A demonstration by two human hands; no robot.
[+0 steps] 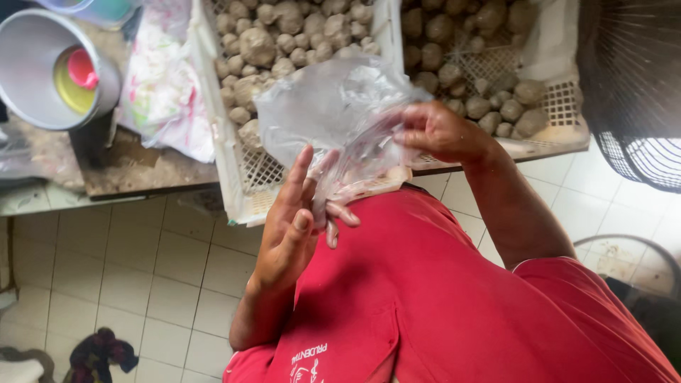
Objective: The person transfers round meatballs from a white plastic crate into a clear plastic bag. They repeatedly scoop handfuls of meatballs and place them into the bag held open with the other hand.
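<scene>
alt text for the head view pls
Both hands, left hand and right hand, pull at a clear plastic bag above a red shirt. Behind it, white crates hold muddy round tubers.

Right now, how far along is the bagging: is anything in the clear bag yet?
Done: nothing that shows; the clear plastic bag looks empty. In hand: both hands work it, the right hand pinching its edge and the left hand spreading the lower part. Left: the round brown lumps all lie in the white crates.
</scene>
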